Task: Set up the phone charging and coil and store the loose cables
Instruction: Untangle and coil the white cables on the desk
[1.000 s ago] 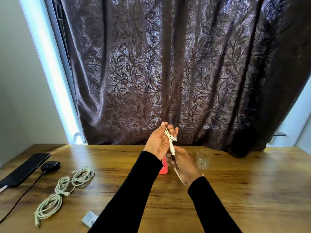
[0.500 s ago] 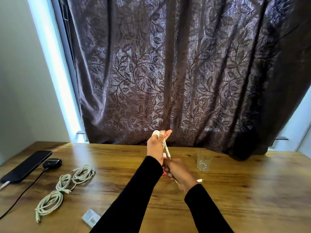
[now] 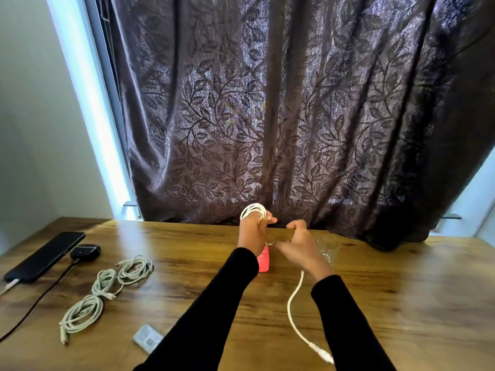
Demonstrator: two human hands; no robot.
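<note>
Nearest me, the free tail of the white cable (image 3: 294, 311) hangs down from my right hand (image 3: 300, 247) and trails across the surface (image 3: 401, 303), its plug end lying beside my right sleeve. A small grey adapter (image 3: 148, 341) lies by my left sleeve. Farther left lie two coiled cables (image 3: 107, 287), pale and already looped, joined by a short run between them; I judge those wound but not yet stored.

My left hand (image 3: 253, 232) is closed on the loops of the white cable, which wrap over its fingers at the top. My right hand is curled loosely, pinching the strand just beside the left to feed another turn. So this coil is partly made, with the tail left to take up.

Behind my hands stand one red bottle (image 3: 263, 261) and one clear glass (image 3: 329, 249). At far left, one phone (image 3: 45, 255) lies with a lead in its near end, next to one black charger puck (image 3: 85, 251); charging looks set up. Beyond hangs the curtain (image 3: 294, 116).
</note>
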